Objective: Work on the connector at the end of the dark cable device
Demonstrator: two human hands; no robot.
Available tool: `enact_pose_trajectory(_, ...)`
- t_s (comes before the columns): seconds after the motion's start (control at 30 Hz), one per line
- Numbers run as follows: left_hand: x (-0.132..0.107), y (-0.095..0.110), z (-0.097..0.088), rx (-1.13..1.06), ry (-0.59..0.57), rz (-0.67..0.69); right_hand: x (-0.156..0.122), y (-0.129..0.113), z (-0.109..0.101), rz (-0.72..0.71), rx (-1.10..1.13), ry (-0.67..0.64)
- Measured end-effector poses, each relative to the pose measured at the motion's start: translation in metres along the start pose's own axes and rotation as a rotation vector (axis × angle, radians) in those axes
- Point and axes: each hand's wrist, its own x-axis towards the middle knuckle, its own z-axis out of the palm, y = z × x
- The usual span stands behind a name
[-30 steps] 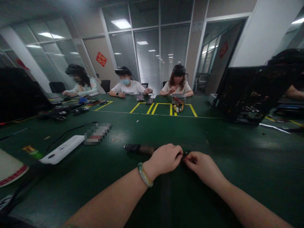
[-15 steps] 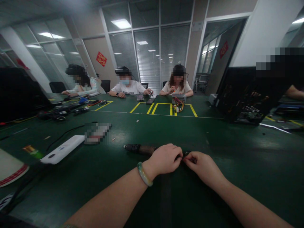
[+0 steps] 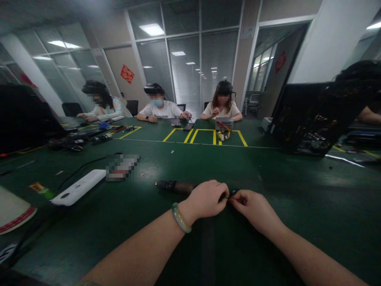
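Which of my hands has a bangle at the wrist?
Your left hand: a green-and-pale bangle is worn just behind it, while your right hand has none.

On my feed I read roughly "Happniss" on a white T-shirt (image 3: 167, 109); 2 red door signs (image 3: 127, 74) defeat me.

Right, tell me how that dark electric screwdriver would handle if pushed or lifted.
The electric screwdriver would probably roll if nudged sideways, since its barrel looks round and it lies on a flat tabletop. It should stay stiff when lifted, judging by its straight body. It may feel fairly heavy, given the thick barrel.
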Motion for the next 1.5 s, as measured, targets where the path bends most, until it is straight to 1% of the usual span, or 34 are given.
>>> enact_pose_trajectory(0.13, 0.000, 0.000, -0.001, 0.003, -0.022, 0.000, 0.000, 0.001, 0.000, -0.008, -0.012, 0.022)
enact_pose_trajectory(0.27, 0.000, 0.001, -0.002, 0.005, -0.023, 0.005, 0.000, 0.002, 0.000, -0.011, 0.000, 0.013)
enact_pose_trajectory(0.53, -0.001, 0.004, 0.000, 0.034, 0.014, -0.023, -0.001, 0.002, 0.000, -0.020, 0.000, 0.006)
enact_pose_trajectory(0.67, -0.003, 0.011, 0.000, 0.032, 0.071, -0.066, -0.001, 0.002, -0.001, -0.023, -0.007, 0.003)
enact_pose_trajectory(0.73, -0.002, 0.013, 0.002, 0.033, 0.096, -0.111, -0.002, 0.001, -0.001, -0.025, -0.014, 0.012)
enact_pose_trajectory(0.8, 0.000, 0.014, 0.004, 0.039, 0.089, -0.164, -0.002, 0.000, -0.002, -0.027, -0.020, 0.012)
enact_pose_trajectory(0.87, 0.003, 0.014, 0.005, 0.041, 0.056, -0.194, -0.001, 0.000, -0.002, -0.032, -0.025, 0.008)
enact_pose_trajectory(1.03, 0.005, 0.011, 0.001, 0.017, -0.005, -0.174, 0.001, 0.005, 0.001, -0.055, -0.028, 0.016)
enact_pose_trajectory(1.17, 0.002, 0.009, -0.002, -0.011, -0.031, -0.198, 0.001, 0.009, 0.003, -0.074, -0.003, 0.016)
enact_pose_trajectory(1.23, 0.000, 0.008, -0.002, -0.006, -0.018, -0.191, 0.002, 0.010, 0.003, -0.073, 0.000, 0.015)
enact_pose_trajectory(1.4, -0.002, 0.005, 0.000, -0.017, 0.043, -0.123, 0.002, 0.008, 0.003, -0.046, -0.012, 0.024)
enact_pose_trajectory(1.5, -0.003, 0.004, 0.000, -0.003, 0.055, -0.106, 0.001, 0.006, 0.002, -0.041, -0.006, 0.019)
